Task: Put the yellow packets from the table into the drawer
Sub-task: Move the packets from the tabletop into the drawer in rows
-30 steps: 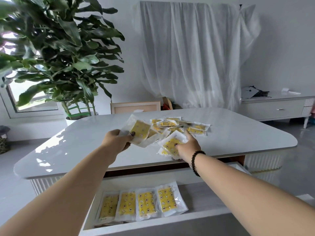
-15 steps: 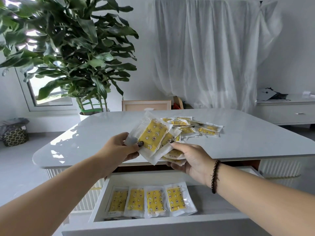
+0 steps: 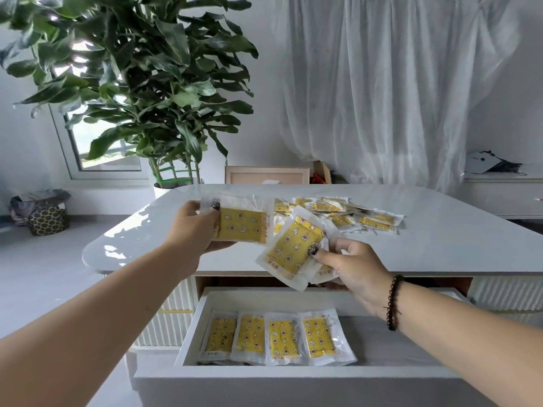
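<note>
White worktop (image 3: 440, 245) with packet pile (image 3: 346, 214) behind; open drawer (image 3: 293, 374) below. Left hand (image 3: 195, 227) fingers pinching one packet (image 3: 241, 223), right hand (image 3: 349, 265) pinching several (image 3: 293, 245). Lower flat beside the drawer row (image 3: 273, 336), avoiding overlap.

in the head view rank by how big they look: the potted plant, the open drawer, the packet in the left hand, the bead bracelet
1. potted plant
2. open drawer
3. packet in the left hand
4. bead bracelet

The drawer sits nearer the camera than the plant, so their true sizes stay unsure.
</note>
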Tool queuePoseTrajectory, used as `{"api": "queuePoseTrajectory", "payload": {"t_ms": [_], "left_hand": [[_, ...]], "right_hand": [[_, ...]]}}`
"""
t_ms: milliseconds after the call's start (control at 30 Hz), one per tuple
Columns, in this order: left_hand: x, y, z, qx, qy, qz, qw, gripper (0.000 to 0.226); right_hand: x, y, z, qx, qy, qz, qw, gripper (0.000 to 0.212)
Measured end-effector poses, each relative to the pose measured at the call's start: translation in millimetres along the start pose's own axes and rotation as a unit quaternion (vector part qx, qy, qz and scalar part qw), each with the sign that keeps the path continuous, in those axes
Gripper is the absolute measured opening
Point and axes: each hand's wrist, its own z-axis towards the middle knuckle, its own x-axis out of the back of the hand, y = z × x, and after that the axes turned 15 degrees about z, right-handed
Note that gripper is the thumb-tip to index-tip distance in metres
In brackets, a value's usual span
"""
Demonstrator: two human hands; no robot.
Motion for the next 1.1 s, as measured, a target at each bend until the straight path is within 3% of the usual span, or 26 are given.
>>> {"api": "queuePoseTrajectory", "payload": {"t_ms": [133, 333, 467, 667, 833, 1000, 1100], "left_hand": [[11.0, -4.1, 2.7, -0.029, 0.01, 0.103, 0.994, 0.019], [13.7, -9.9, -7.6, -0.052, -0.157, 0.177, 0.97, 0.017], [1.8, -11.0, -19.1, -0.069, -0.217, 0.187, 0.956, 0.017], [-7.9, -10.2, -27.1, -0.119, -0.282, 0.204, 0.93, 0.063], [-16.7, -18.2, -20.0, -0.104, -0.238, 0.259, 0.93, 0.027], [-20.1, -23.8, -9.3, -0.036, -0.13, 0.125, 0.983, 0.022], [-20.6, -23.8, -5.8, -0.004, -0.089, 0.029, 0.996, 0.022]], "right_hand": [[2.3, -2.1, -0.8, 0.003, -0.032, -0.031, 0.999, 0.015], [-1.2, -0.6, -7.5, 0.004, -0.061, -0.135, 0.989, 0.006], [-5.0, 2.4, -6.3, 0.007, -0.047, -0.155, 0.987, 0.02], [-3.5, 3.3, -2.0, 0.002, -0.021, -0.156, 0.988, 0.022], [0.9, 8.0, 4.6, 0.051, 0.006, -0.216, 0.975, 0.022], [8.8, 2.9, 2.9, 0.039, 0.001, -0.208, 0.977, 0.027], [7.9, 5.1, 0.0, -0.019, -0.005, -0.131, 0.991, 0.039]]}}
